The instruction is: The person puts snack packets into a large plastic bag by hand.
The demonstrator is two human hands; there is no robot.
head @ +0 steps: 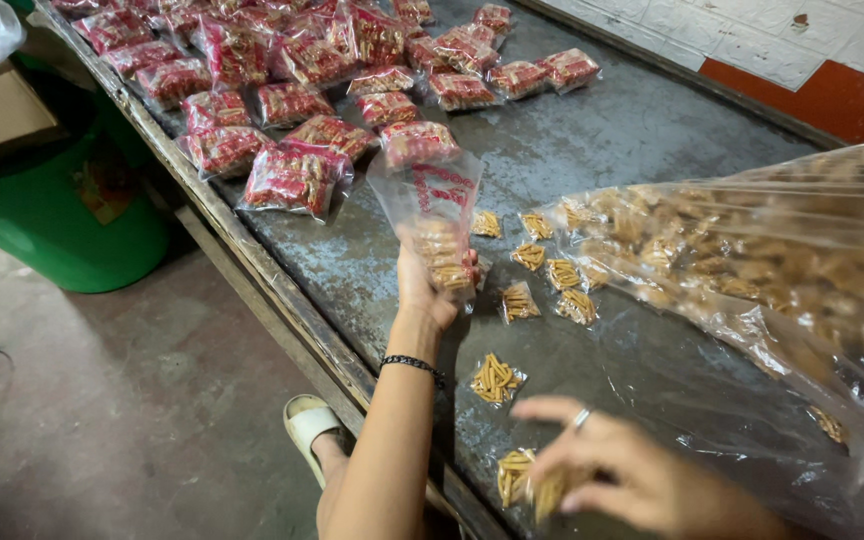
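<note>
My left hand [422, 290] holds a clear printed bag [430, 205] up over the surface [592, 150]; my right hand [617, 470], nearer me than that bag, grips small snack packets [527, 480]

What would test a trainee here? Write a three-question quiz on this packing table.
1. True or false: the left hand holds up a clear bag.
2. The right hand touches: A) small snack packets B) the green bin C) a sealed red pack
3. Where does the big snack sack lie?

Key: 1 true. 2 A. 3 On the table's right side.
</note>
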